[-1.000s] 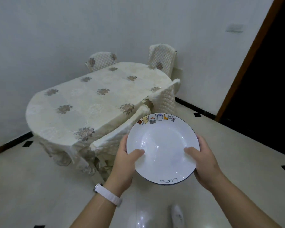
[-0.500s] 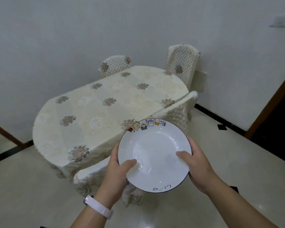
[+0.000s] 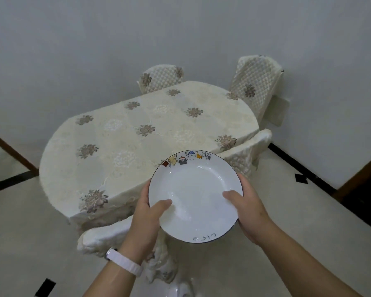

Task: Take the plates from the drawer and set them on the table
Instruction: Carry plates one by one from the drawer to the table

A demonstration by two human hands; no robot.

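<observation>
We hold a white deep plate [image 3: 195, 198] in the air with both hands, in front of the near edge of the oval dining table [image 3: 116, 146] and not touching it. Our left hand [image 3: 147, 219] grips the plate's left rim, its thumb pressed down inside the bowl and its other fingers curled underneath. Our right hand [image 3: 247, 213] clamps the right rim the same way, thumb on top and fingers below. The plate has a thin dark edge, a row of small coloured cartoon figures along its far rim and a dark scribble on its near rim. A white wristband [image 3: 124, 262] sits on our left wrist. The table wears a cream floral tablecloth [image 3: 150, 129]. Covered chairs stand around it: two at the far side [image 3: 161, 79] [image 3: 255, 86], one at the right edge [image 3: 244, 155], and one just below the plate at the near edge [image 3: 107, 236].
</observation>
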